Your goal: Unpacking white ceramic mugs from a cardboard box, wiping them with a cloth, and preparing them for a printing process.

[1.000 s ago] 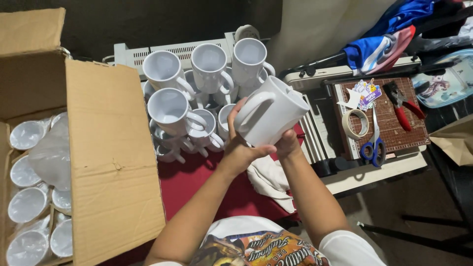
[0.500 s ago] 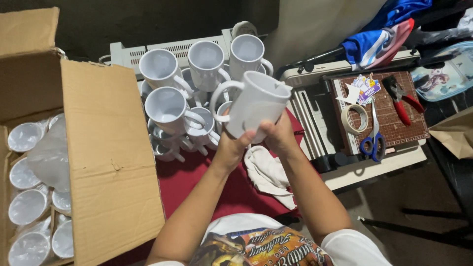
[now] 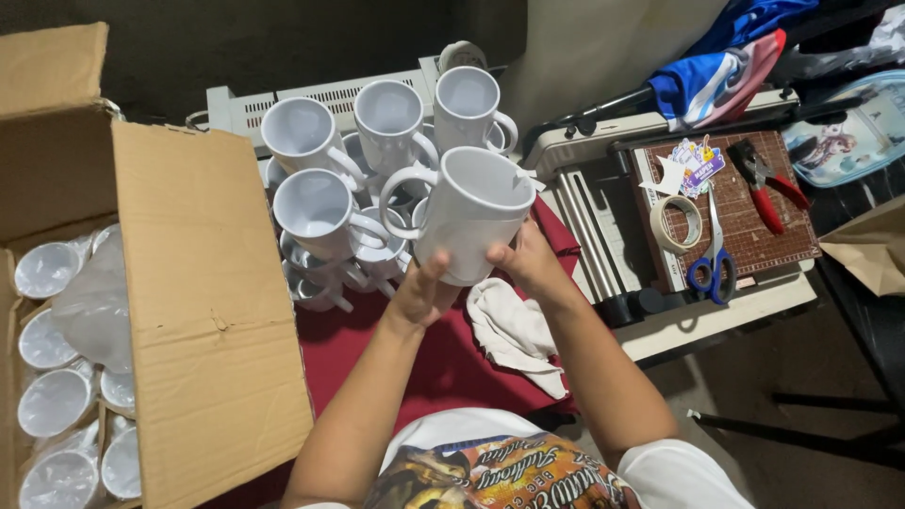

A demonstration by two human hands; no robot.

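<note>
Brown cardboard box [image 3: 189,311] standing open at left; colourful sticker pack [image 3: 696,162] lying on cutting mat [image 3: 754,226].

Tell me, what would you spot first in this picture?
A white mug held up in the middle by the left hand and right hand. Behind it stands a stack of mugs on a red cloth. On the left, a cardboard box holds more wrapped mugs.

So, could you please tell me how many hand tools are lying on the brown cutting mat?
2: blue-handled scissors at the near edge of the brown cutting mat, and red-handled pliers toward its far right. The tape roll beside them is not counted.
</note>
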